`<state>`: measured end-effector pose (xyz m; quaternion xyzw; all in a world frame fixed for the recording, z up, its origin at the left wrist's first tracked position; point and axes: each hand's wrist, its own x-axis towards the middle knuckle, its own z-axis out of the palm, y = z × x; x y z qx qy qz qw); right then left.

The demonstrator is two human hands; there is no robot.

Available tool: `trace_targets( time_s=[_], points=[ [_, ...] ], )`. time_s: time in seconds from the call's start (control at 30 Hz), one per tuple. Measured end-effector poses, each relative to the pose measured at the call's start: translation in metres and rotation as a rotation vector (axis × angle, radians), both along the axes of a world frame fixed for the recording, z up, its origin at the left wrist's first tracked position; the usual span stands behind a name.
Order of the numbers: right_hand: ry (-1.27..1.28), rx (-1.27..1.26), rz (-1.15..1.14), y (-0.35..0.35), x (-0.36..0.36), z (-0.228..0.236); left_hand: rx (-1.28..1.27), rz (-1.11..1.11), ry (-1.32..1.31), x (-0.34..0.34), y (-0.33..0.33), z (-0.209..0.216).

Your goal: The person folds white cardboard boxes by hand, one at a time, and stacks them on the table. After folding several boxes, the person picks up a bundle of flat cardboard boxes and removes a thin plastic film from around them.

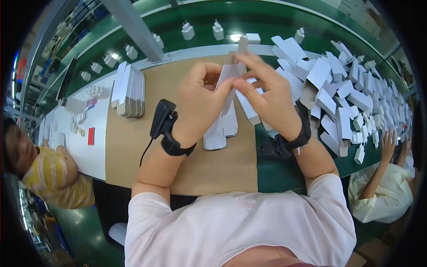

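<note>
My left hand (199,100) is closed on a thin white folding carton (228,72), gripping it between thumb and fingers. On the carton's other side, my right hand (272,94) pinches its upper edge, near a raised flap. The carton is held up and tilted above the brown board (178,178). Below my hands lie a few flat white cartons (215,139), partly hidden by the hands. A small white box (247,107) lies just left of my right wrist.
A stack of flat white cartons (130,91) stands left. Formed white boxes (319,72) and white plug adapters (359,155) are heaped right. More adapters (187,31) line the green conveyor (244,18) beyond a metal post (133,29). People sit at both sides; a red card (91,136) lies left.
</note>
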<state>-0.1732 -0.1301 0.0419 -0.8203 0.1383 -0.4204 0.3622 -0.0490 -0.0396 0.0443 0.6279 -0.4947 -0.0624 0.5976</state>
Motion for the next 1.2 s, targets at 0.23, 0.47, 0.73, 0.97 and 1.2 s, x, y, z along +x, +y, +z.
trace_targets(
  time_s=[0.23, 0.47, 0.73, 0.97, 1.2],
  points=[
    [-0.07, 0.237, 0.17, -0.006, 0.011, -0.008, -0.106, 0.031, -0.049, 0.0, -0.001, -0.005],
    [0.019, 0.288, 0.098, -0.012, -0.002, 0.005, -0.125, -0.364, -0.049, 0.006, -0.007, -0.024],
    [-0.228, 0.143, 0.178, -0.021, 0.007, 0.014, -0.316, -0.269, -0.045, 0.0, 0.007, -0.002],
    [-0.238, 0.439, 0.442, -0.008, 0.028, -0.007, -0.163, -0.295, 0.094, 0.012, 0.009, 0.0],
    [-0.244, 0.225, 0.257, -0.012, 0.027, -0.017, -0.181, -0.215, 0.137, 0.006, -0.004, -0.017]
  ],
)
